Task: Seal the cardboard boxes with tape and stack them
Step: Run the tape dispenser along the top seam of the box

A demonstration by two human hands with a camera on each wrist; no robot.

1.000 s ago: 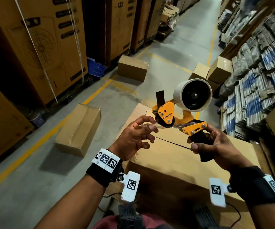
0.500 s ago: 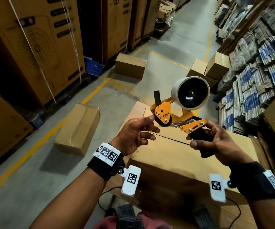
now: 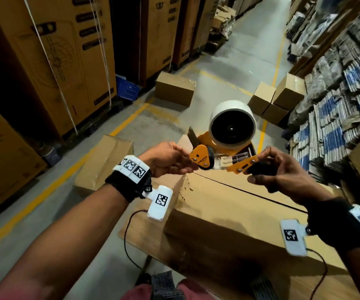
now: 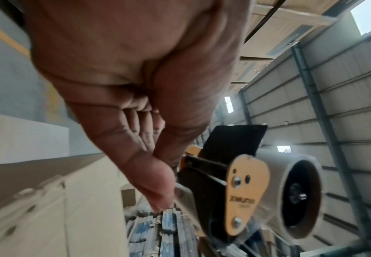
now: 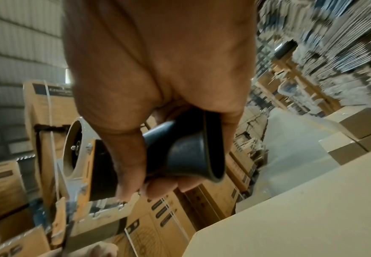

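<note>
Above the big cardboard box (image 3: 235, 213) in front of me, I have the tape dispenser (image 3: 222, 156) held up in the air, clear of the box top. My right hand (image 3: 282, 169) wraps the black handle (image 5: 180, 153): from the right wrist view the thumb and fingers curl fully round it, a firm closed grip. My left hand (image 3: 166, 159) reaches to the dispenser's front end by the orange side plate (image 4: 246, 191). From the left wrist view its thumb and fingertips come together at the roller end and appear to pinch the loose tape end (image 4: 184, 200), though blur keeps me from being sure how much tape they hold. The white tape roll (image 3: 232, 124) sits on top of the dispenser, its dark core facing me.

The box below has its 2 top flaps closed, and the dark seam (image 3: 250, 191) between them runs from near the dispenser toward my right wrist. I see no tape along that seam.

On the concrete floor lie other closed boxes: 1 just to the left of my left wrist (image 3: 103, 165), 1 farther up the aisle (image 3: 174, 89), and a small cluster on the right (image 3: 276, 100). Tall printed cartons (image 3: 66, 61) line the left side, and bundled flat stock (image 3: 337, 105) fills the shelving on the right.
</note>
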